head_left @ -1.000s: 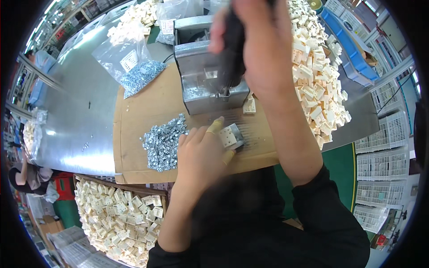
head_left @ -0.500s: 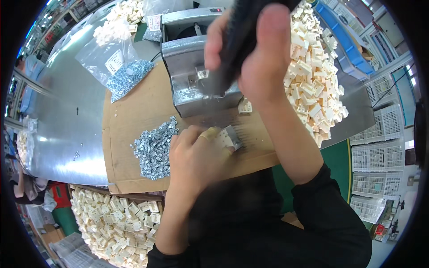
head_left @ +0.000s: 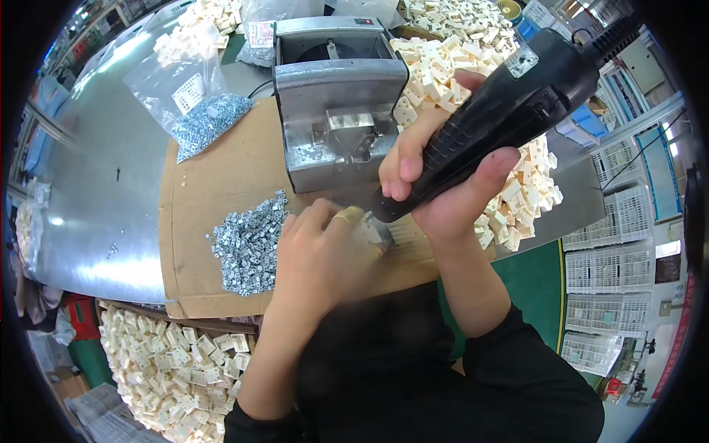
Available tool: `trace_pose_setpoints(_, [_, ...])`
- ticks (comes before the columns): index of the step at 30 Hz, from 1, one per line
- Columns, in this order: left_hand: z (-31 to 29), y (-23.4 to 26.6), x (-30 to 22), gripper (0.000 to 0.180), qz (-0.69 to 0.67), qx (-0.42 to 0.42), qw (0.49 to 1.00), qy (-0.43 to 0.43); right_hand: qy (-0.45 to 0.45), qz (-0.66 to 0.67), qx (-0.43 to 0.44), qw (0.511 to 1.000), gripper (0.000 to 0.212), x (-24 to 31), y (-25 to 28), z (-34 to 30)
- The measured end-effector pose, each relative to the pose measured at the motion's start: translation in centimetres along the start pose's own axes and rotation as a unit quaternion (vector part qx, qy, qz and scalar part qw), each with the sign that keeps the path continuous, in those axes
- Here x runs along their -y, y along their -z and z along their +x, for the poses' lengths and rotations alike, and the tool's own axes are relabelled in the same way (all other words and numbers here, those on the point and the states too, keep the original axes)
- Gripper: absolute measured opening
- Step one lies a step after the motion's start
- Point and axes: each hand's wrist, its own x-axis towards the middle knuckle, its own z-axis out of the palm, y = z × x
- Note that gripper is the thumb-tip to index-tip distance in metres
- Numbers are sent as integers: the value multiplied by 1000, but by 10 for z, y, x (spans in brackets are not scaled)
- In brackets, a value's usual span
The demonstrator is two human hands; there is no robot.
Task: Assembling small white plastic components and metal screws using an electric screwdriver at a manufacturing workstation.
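My right hand (head_left: 450, 207) is wrapped round a black electric screwdriver (head_left: 509, 103), which slants down to the left with its cord at the upper right. The screwdriver's lower end is over a small cream plastic piece (head_left: 367, 233) with a shiny metal part beside it. Fingers of my left hand (head_left: 310, 255) pinch that piece against the cardboard (head_left: 196, 214); they hide part of it. A yellow band wraps one left finger. Left of this hand lies a heap of small grey metal clips (head_left: 251, 247). Just beyond stands a metal screw feeder (head_left: 336, 88).
Cream plastic pieces (head_left: 528, 184) form a big heap at the right, and more (head_left: 173, 362) lie below the table's near left edge. A clear bag of small bluish screws (head_left: 210, 125) rests on the metal table (head_left: 111, 199). White crates (head_left: 609, 269) stand at far right.
My right hand has brought the screwdriver from over the feeder's front down toward the piece in my left hand. The left hand has stayed nearly in place, and the view has shifted slightly.
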Motion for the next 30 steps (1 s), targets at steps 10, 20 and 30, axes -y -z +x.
trace_pose_setpoints(10, [15,-4,14,44,137,53,984,-105,-37,26,40,998,85,-2,-14,3])
trace_pose_setpoints(20, [4,-17,4,29,150,15,987,-59,-64,124,45,989,54,0,-19,4])
trace_pose_setpoints(30, [-16,34,-1,38,113,-82,989,-38,11,-252,33,967,44,56,55,17])
